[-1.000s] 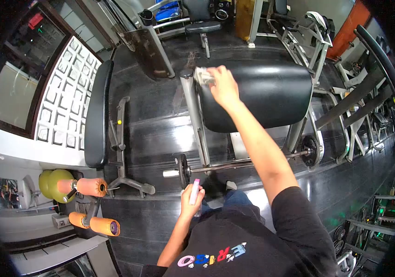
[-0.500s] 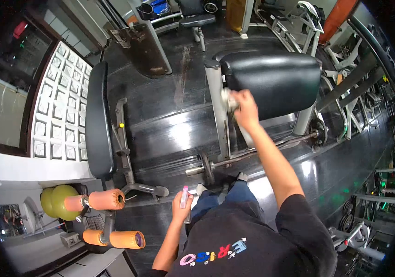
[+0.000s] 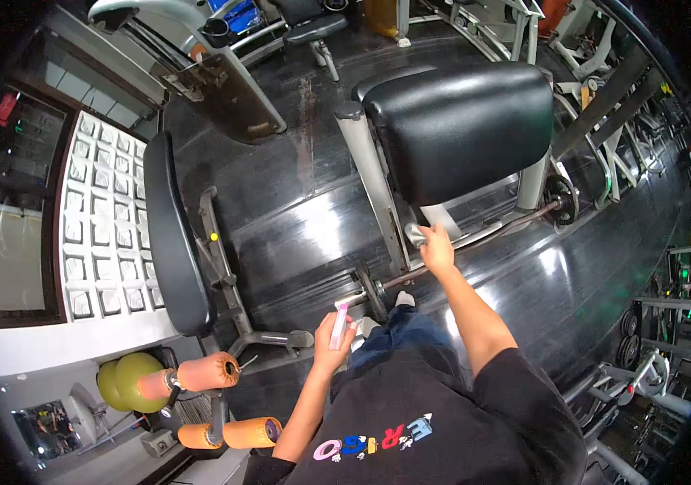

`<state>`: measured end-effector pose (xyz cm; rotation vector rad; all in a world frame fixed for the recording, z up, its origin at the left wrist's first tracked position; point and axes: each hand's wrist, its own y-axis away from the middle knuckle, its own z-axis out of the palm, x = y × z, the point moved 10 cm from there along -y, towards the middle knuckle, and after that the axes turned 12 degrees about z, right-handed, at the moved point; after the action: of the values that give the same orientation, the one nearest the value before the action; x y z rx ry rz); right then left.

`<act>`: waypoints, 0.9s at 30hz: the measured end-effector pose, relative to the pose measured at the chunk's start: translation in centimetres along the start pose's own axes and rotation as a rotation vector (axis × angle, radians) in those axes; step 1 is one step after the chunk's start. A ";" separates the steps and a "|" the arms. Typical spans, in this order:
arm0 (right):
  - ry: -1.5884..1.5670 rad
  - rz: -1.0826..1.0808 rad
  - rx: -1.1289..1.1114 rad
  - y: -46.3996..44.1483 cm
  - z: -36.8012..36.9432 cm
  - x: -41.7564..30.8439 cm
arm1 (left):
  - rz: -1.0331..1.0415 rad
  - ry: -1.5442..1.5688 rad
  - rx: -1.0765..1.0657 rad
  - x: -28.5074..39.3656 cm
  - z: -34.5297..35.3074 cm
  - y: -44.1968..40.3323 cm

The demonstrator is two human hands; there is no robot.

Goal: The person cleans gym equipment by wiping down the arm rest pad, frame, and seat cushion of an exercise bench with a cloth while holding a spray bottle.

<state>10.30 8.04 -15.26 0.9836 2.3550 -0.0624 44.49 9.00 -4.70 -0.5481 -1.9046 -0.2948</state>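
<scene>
Head view: the right hand pinches a pale cloth beside the grey post's lower end, below the pad's bottom edge; contact is unclear. Of 2 hands it is nearer the post; the left hand grips a pink-topped bottle, long axis pointing away from the body.

Floor: broad white glare thrown back left of the black pad, smaller patches at right.
Pad: lit from above, soft sheen spread along its upper face.
Block wall: brightly lit, nearly washed out in places.
Far-right racks: dimly lit, pricked with green, fine detail lost.
Cloth in right hand: rendered pale, folds poorly resolved.
Shirt lettering: clearly held.
Frame edges: straight lines bowed, corners blacked out.
</scene>
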 end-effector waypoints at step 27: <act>-0.270 -0.260 0.620 -11.2 -28.1 -4.6 | -0.087 0.017 -0.090 0.5 8.1 -3.3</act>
<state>-8.48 4.10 8.63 0.8540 2.2257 -1.0096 36.15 9.93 -7.26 -0.5216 -1.9087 -0.4415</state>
